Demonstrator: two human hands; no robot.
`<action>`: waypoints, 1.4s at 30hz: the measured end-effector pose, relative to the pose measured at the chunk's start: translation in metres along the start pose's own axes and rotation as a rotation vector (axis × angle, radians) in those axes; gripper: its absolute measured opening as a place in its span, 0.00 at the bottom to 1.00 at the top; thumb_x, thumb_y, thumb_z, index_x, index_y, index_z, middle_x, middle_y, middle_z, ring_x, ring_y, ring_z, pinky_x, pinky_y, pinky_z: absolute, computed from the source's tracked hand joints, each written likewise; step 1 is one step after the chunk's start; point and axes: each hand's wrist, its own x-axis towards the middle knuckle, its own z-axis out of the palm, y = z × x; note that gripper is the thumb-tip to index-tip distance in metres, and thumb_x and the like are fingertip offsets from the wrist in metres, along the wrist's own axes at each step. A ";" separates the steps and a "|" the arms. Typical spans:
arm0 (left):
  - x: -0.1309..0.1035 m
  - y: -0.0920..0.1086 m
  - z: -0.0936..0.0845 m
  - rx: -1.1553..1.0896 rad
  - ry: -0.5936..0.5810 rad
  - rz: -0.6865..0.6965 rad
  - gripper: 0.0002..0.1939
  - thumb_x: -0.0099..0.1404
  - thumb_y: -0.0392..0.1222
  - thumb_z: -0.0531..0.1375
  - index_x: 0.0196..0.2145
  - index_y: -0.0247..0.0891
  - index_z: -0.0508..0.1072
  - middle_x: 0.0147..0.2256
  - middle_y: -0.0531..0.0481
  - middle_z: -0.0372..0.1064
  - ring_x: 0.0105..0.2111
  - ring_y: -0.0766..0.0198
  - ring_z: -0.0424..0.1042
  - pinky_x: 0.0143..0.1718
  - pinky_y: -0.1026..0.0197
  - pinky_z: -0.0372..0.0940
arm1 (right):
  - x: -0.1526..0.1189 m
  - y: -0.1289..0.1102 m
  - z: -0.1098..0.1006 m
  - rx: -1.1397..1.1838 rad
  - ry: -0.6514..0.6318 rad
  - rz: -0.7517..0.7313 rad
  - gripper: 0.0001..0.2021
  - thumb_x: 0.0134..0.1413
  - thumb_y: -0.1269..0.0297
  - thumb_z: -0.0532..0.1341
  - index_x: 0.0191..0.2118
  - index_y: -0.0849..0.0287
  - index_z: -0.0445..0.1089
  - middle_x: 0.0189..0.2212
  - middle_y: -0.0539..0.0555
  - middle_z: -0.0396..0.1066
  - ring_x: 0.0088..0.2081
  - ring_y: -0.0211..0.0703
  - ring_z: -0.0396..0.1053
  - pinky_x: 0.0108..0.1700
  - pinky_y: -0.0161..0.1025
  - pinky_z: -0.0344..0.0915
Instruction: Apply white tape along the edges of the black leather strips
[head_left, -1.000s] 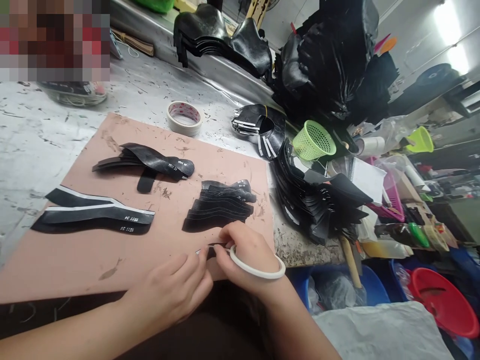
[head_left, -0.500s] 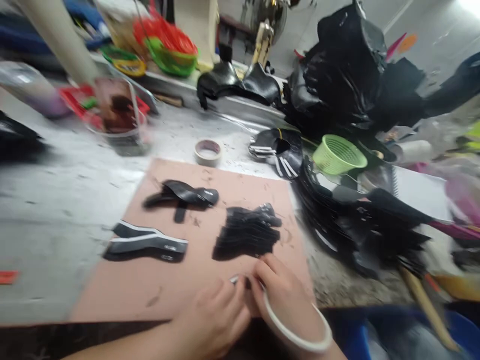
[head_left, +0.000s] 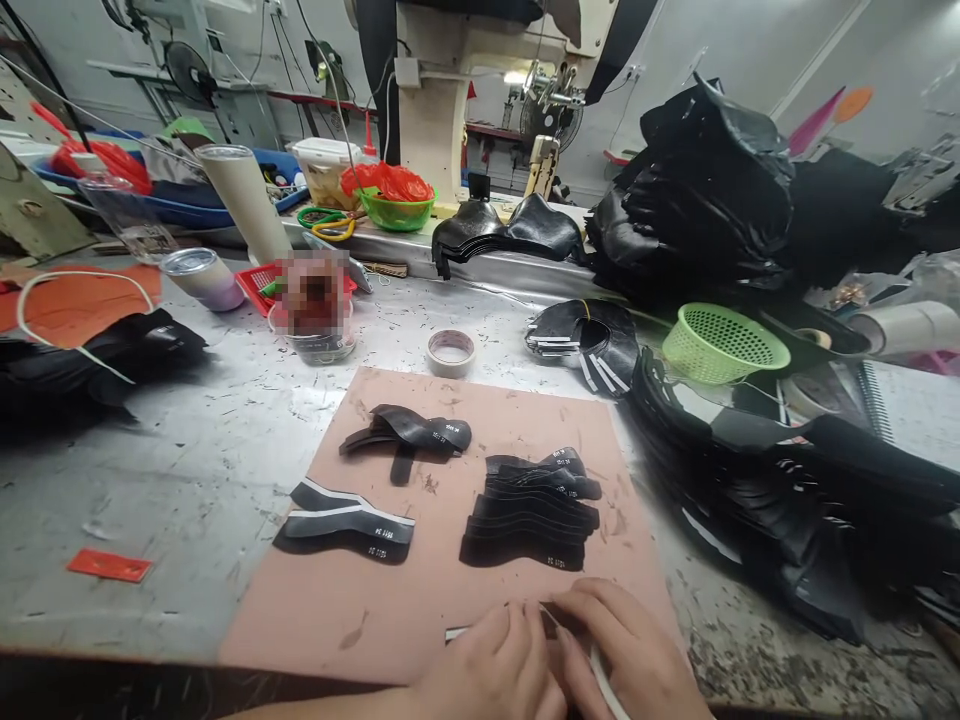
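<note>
Close to the front edge of the pink board (head_left: 390, 620), my left hand (head_left: 499, 665) pinches a black leather piece (head_left: 459, 634) that carries a white strip along its edge. Most of that piece is hidden under my fingers. My right hand (head_left: 630, 640) is beside it, its fingertips closed on the end of a thin white tape (head_left: 604, 688) that runs down past the palm. Just beyond my hands lies a fanned stack of black leather pieces (head_left: 529, 520) with white printed numbers. To the left are pieces with white strips (head_left: 349, 522); behind them sits a loose black pile (head_left: 409, 430).
A masking tape roll (head_left: 451, 353) stands behind the board. On the right are a green basket (head_left: 724, 345) and a large pile of black pieces (head_left: 720, 500). A red tag (head_left: 109, 565) lies left, and a sewing machine (head_left: 431, 110) rises at the back.
My view has tilted up and steadied, showing more of the back of the workshop. Both hands now sit lower and farther right in the picture, still together around the black leather piece.
</note>
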 end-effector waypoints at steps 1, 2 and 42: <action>0.001 -0.001 -0.003 -0.013 -0.016 0.008 0.09 0.58 0.30 0.51 0.23 0.35 0.67 0.29 0.45 0.75 0.29 0.61 0.72 0.35 0.59 0.62 | 0.001 0.000 -0.003 0.017 -0.005 0.029 0.09 0.53 0.73 0.52 0.38 0.57 0.66 0.32 0.55 0.69 0.33 0.41 0.69 0.34 0.36 0.67; 0.003 -0.002 -0.006 -0.029 -0.037 0.007 0.11 0.59 0.30 0.49 0.23 0.35 0.67 0.30 0.44 0.75 0.29 0.60 0.72 0.36 0.59 0.62 | 0.003 -0.002 -0.006 0.025 -0.006 0.068 0.09 0.53 0.73 0.51 0.37 0.57 0.66 0.30 0.55 0.69 0.32 0.42 0.68 0.33 0.37 0.67; 0.016 -0.006 0.013 -0.147 -0.363 0.061 0.11 0.57 0.42 0.55 0.36 0.36 0.70 0.44 0.43 0.71 0.32 0.57 0.64 0.27 0.57 0.56 | 0.019 0.016 -0.029 0.084 -0.058 0.217 0.08 0.50 0.75 0.54 0.30 0.59 0.69 0.31 0.53 0.68 0.34 0.39 0.66 0.38 0.36 0.64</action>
